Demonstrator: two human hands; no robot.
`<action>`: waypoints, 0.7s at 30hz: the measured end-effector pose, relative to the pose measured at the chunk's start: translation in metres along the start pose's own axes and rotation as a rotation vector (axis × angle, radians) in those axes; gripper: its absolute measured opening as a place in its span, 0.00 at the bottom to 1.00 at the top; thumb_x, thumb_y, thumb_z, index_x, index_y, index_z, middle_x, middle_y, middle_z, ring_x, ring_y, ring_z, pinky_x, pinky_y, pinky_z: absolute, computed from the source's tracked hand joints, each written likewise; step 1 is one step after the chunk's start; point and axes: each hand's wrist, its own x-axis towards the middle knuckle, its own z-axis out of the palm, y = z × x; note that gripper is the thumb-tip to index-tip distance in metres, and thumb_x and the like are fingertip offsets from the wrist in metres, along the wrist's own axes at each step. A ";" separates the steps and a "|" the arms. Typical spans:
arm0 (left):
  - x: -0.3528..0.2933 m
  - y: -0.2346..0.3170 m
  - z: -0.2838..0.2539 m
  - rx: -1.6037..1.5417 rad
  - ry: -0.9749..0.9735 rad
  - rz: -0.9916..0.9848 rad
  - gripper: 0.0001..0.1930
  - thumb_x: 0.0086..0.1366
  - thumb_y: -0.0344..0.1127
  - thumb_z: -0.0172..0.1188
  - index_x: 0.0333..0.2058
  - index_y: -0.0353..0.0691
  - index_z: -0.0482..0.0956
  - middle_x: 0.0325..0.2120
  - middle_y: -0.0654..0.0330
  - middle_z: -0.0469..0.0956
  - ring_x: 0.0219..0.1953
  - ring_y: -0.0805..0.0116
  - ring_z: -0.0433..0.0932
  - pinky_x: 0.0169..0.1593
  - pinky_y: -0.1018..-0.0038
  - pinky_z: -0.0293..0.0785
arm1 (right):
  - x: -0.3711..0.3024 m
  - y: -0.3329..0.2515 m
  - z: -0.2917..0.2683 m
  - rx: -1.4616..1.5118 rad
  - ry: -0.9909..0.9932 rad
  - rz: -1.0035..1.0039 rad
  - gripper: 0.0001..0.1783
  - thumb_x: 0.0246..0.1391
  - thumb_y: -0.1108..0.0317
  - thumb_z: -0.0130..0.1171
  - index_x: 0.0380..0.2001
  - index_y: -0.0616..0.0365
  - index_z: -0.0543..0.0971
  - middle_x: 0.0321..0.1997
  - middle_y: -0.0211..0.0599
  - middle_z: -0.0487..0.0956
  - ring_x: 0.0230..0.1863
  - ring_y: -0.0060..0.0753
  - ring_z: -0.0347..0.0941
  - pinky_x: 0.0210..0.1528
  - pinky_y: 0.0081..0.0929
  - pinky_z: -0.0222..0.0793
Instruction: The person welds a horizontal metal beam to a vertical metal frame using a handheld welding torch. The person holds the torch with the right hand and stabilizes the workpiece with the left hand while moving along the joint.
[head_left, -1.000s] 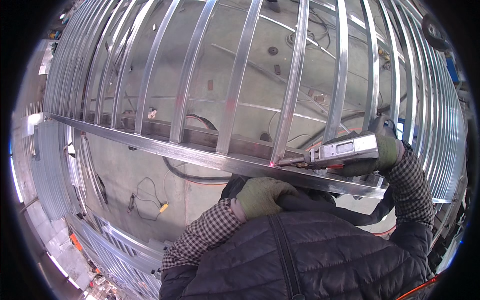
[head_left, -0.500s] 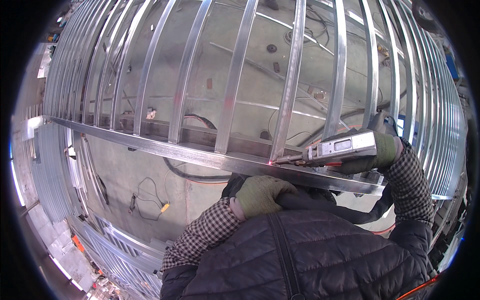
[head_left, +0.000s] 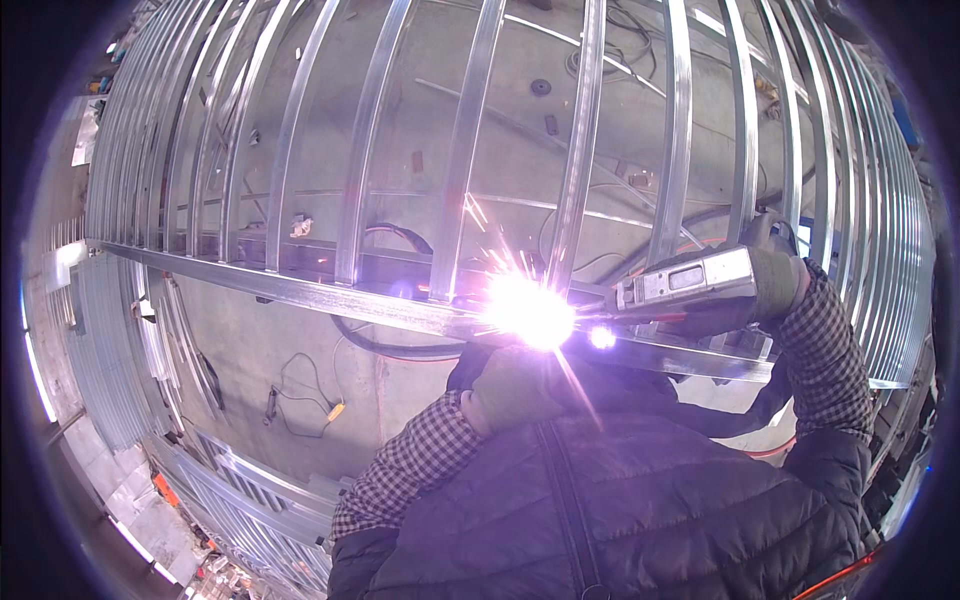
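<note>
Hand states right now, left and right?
Left hand: below the bright flash; open or closed cannot be told.
Right hand: closed, holding the silver welding torch.

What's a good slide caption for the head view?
Gloved right hand holds a welding tool, a sparking white flash at a barred metal frame.

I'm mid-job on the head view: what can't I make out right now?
All in the head view:
Tip of the torch, and where it meets the rail: hidden by glare.
Right hand: fingers mostly hidden behind the torch.
Left hand: fingertips lost in haze, grip unclear.
Bars: several far ends cut off by the upper edge.
</note>
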 end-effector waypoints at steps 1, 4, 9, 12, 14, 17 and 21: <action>0.000 0.000 0.001 0.054 -0.012 0.009 0.14 0.59 0.53 0.76 0.39 0.54 0.92 0.32 0.61 0.89 0.34 0.57 0.89 0.40 0.60 0.85 | -0.002 -0.001 0.000 0.034 -0.012 0.063 0.32 0.63 0.55 0.75 0.64 0.62 0.82 0.50 0.45 0.86 0.45 0.41 0.86 0.47 0.36 0.85; 0.001 -0.003 0.001 0.012 -0.038 0.021 0.14 0.61 0.54 0.74 0.36 0.53 0.91 0.29 0.60 0.88 0.31 0.56 0.88 0.37 0.59 0.85 | 0.000 0.002 0.002 0.116 -0.002 0.087 0.32 0.63 0.55 0.75 0.64 0.62 0.82 0.50 0.45 0.86 0.45 0.41 0.86 0.47 0.37 0.85; 0.000 -0.003 0.005 0.070 0.022 -0.031 0.14 0.60 0.54 0.75 0.37 0.54 0.92 0.29 0.60 0.88 0.32 0.55 0.88 0.39 0.58 0.85 | 0.002 0.009 0.005 0.130 0.019 0.029 0.32 0.63 0.54 0.75 0.63 0.61 0.83 0.51 0.45 0.87 0.46 0.42 0.86 0.47 0.38 0.85; -0.002 -0.003 0.004 0.055 0.004 -0.032 0.15 0.60 0.55 0.76 0.39 0.54 0.92 0.30 0.59 0.88 0.32 0.55 0.88 0.39 0.58 0.85 | 0.000 0.013 0.006 0.052 0.023 -0.026 0.32 0.63 0.54 0.75 0.63 0.61 0.83 0.52 0.45 0.87 0.47 0.43 0.86 0.49 0.37 0.85; -0.003 -0.004 0.003 0.046 -0.006 -0.034 0.16 0.60 0.55 0.76 0.41 0.54 0.93 0.31 0.59 0.88 0.33 0.55 0.88 0.39 0.57 0.85 | -0.002 0.013 0.006 0.066 0.029 -0.034 0.31 0.63 0.54 0.75 0.63 0.61 0.83 0.53 0.45 0.87 0.48 0.43 0.86 0.50 0.37 0.86; -0.003 -0.007 0.006 0.056 0.003 -0.005 0.17 0.60 0.56 0.76 0.40 0.52 0.93 0.30 0.58 0.88 0.33 0.54 0.88 0.39 0.57 0.85 | -0.004 0.010 0.005 -0.101 0.051 -0.141 0.30 0.63 0.55 0.75 0.63 0.60 0.83 0.53 0.46 0.87 0.47 0.43 0.86 0.50 0.37 0.86; -0.004 -0.014 0.015 0.147 0.034 -0.024 0.20 0.59 0.57 0.76 0.35 0.47 0.90 0.30 0.57 0.87 0.32 0.54 0.87 0.39 0.56 0.85 | -0.004 0.005 0.003 0.189 0.028 0.054 0.29 0.63 0.58 0.76 0.62 0.61 0.83 0.54 0.46 0.87 0.47 0.43 0.86 0.51 0.36 0.86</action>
